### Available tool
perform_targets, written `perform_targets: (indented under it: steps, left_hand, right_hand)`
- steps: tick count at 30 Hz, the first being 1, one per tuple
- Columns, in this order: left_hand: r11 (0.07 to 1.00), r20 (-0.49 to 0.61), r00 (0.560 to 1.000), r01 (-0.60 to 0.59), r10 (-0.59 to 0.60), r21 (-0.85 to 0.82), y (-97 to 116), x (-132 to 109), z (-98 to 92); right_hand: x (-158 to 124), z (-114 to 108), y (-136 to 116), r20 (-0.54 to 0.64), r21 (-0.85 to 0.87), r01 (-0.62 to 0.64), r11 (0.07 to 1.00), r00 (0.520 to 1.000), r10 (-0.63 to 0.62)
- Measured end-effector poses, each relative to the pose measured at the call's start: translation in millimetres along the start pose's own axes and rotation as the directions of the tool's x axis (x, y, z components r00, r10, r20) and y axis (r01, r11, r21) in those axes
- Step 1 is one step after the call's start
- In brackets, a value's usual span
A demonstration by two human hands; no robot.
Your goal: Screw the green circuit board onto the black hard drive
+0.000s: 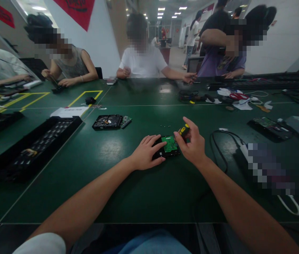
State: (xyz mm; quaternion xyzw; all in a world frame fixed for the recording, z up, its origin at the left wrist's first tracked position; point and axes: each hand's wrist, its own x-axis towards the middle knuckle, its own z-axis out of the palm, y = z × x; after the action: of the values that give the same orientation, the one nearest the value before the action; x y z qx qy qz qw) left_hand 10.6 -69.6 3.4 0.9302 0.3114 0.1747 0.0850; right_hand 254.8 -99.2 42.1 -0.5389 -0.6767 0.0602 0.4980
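Note:
A black hard drive [160,153] with a green circuit board [170,144] facing up lies flat on the table in front of me. My left hand [147,152] holds its left end, thumb along the near edge and index finger reaching onto the board. In my right hand [191,146], thumb and fingers are closed around a short black and yellow screwdriver [184,130]. Its handle tilts over the drive's right side; the tip is too small to make out. Several tiny bright bits, perhaps screws [165,126], lie just beyond the drive.
Another opened drive [107,121] and a loose circuit board [126,121] lie farther left, near a long black tray [46,141]. At right are a cable [226,155], a blurred white-edged device [266,169] and another drive [269,128]. Several people sit across the green table [112,197].

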Motion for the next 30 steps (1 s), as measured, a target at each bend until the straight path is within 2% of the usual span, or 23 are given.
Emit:
perform_targets:
  steps: [7,13,22,30]
  left_hand:
    - [1.000,0.002,1.000,-0.003,0.003,0.005,0.2,0.5,-0.6]
    - [1.000,-0.020,1.000,-0.015,0.015,-0.007,-0.7,0.9,0.3]
    - [1.000,-0.014,1.000,-0.013,0.013,0.026,1.0,0.2,-0.4]
    - [1.000,-0.009,1.000,-0.015,0.015,0.015,-0.7,0.3,1.4]
  right_hand:
    - [-0.7,1.4,3.5,-0.014,-0.006,0.032,0.999,0.999,-0.032]
    - [-0.1,5.8,8.6,-0.079,-0.037,0.168,0.985,0.982,-0.170]
    - [0.0,4.5,8.2,-0.075,-0.035,0.216,0.976,0.973,-0.218]
    - [-0.1,3.3,8.7,-0.059,-0.015,0.212,0.977,0.975,-0.213]
